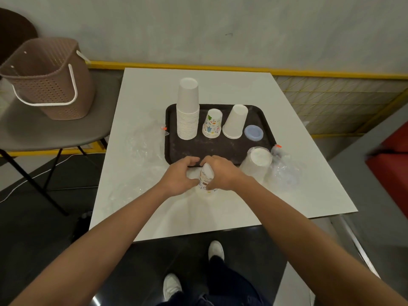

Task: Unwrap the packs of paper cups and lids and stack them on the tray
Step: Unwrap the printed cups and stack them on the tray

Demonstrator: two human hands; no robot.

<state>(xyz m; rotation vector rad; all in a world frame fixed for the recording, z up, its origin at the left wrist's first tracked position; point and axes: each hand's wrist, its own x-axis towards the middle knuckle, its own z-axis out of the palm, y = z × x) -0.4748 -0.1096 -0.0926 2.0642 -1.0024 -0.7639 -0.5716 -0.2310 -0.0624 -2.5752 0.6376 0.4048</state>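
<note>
STEP: unwrapping, judged | left hand (pixel 180 176) and right hand (pixel 221 173) both grip stack of printed paper cups (pixel 206 178) held between them | NEXT: strip film, set stack on black plastic tray (pixel 220 149) just beyond both hands

Matt dark tray (pixel 220 149); crinkled clear plastic wrap (pixel 145 142); woven-look basket (pixel 50 78).

The stack of patterned cups (pixel 206 178) is largely covered by the left hand (pixel 180 176) and the right hand (pixel 220 173), so its cup count and print cannot be read; the hands also hide part of the near rim of the tray (pixel 220 149). The lids (pixel 253 132) are too small to count, and the clear wrap (pixel 143 140) fades into the white table (pixel 220 89). The dark round object (pixel 13 29) at upper left and the blurred red seat (pixel 390 164) at right are cut by the frame edges.
</note>
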